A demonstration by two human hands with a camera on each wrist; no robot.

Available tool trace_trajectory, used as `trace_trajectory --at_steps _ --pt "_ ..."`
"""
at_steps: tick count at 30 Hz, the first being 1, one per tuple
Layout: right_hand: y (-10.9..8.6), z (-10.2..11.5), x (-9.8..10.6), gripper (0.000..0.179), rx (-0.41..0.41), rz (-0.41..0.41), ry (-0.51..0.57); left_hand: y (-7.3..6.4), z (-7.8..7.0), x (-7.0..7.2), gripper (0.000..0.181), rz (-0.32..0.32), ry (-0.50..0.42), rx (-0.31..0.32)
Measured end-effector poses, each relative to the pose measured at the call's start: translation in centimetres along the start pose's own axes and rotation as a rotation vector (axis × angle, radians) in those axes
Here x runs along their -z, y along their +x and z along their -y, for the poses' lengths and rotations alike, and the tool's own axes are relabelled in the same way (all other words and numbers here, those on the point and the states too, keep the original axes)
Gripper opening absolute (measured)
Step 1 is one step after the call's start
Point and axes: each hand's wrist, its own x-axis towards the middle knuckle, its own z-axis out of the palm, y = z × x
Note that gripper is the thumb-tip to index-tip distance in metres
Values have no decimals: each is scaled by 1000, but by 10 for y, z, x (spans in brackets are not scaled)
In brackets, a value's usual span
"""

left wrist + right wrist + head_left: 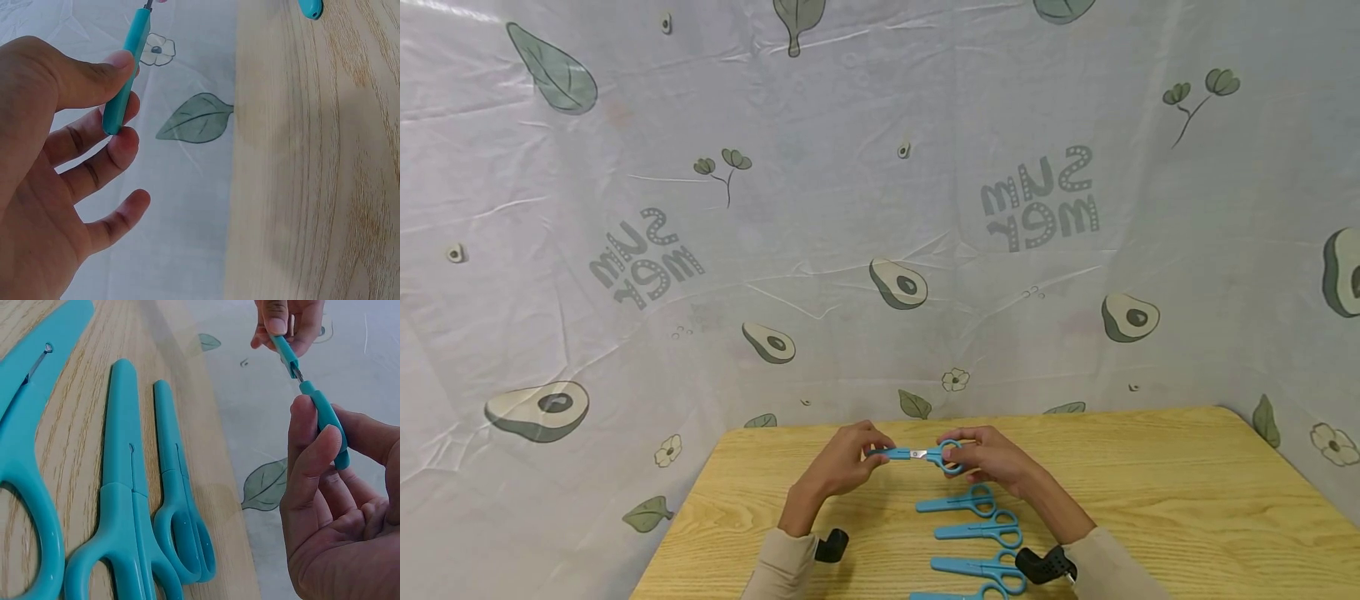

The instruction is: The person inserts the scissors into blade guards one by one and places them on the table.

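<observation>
Between both hands, above the far part of the table, is a pair of blue scissors (934, 455) with its blue sheath (897, 453) partly drawn off, so a short stretch of metal blade shows. My left hand (847, 460) pinches the sheath between thumb and fingers; in the left wrist view the little finger stands away from the sheath (125, 75). My right hand (992, 458) grips the scissors by the finger loops, thumb on one side and fingers on the other. In the right wrist view the blade bridges the gap between the handles (325, 419) and the sheath (285, 353).
Several sheathed blue scissors (973, 532) lie in a column on the wooden table (1150, 500), nearer than the hands, blades pointing left. A pale patterned sheet (835, 250) hangs behind the table. Black wrist cameras (832, 546) sit on both beige sleeves.
</observation>
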Motion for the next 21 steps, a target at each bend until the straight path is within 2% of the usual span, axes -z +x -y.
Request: trace_trajectory --at_steps 21 --pt "5 0 4 46 -2 9 5 8 -4 -3 16 -22 15 -7"
